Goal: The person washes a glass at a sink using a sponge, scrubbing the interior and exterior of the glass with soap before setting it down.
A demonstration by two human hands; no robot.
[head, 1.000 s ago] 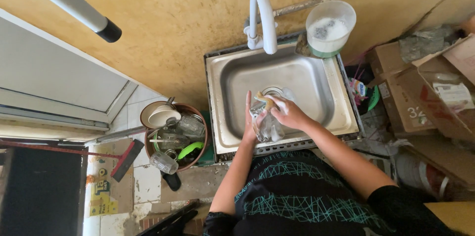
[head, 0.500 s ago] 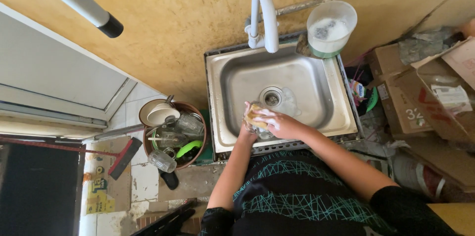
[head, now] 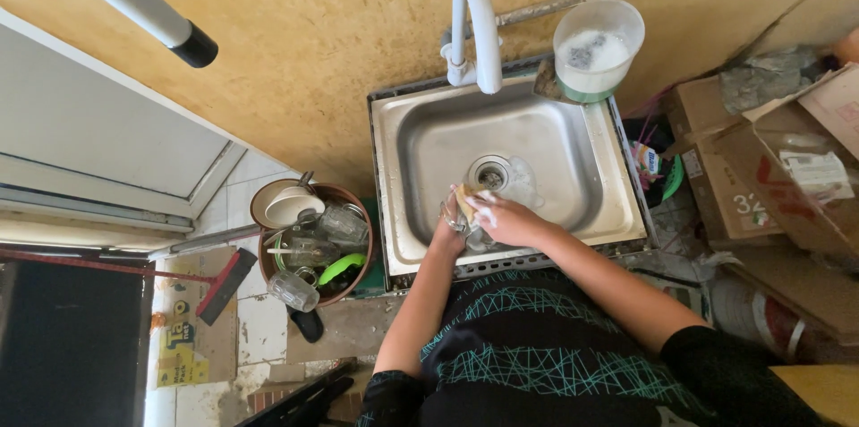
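Both hands meet low over the near edge of a steel sink [head: 573, 136]. The right hand [head: 506, 219] is curled around a yellow sponge [head: 465, 200], foam showing white on its fingers, and presses it against a clear glass [head: 458, 223] that the left hand [head: 447, 228] grips from the other side; the glass is mostly covered by the two hands, so its shape is hard to make out. Just beyond the hands, toward the wall, lies the round drain [head: 489, 174] in the basin floor. Farther past it, at the back rim, a white curved faucet [head: 474, 29] arches over the basin. To the right of the faucet, well beyond the right hand, a translucent tub of soapy water [head: 595, 49] sits on the back corner of the sink.

Off to the left of the left hand, down on the tiled floor, a brown round basin [head: 362, 239] holds glasses, a white bowl [head: 293, 206] and a green-handled item [head: 338, 268]. One more glass [head: 293, 290] lies at its outer edge. To the right of the right hand, beside the sink, cardboard boxes [head: 761, 185] are stacked.
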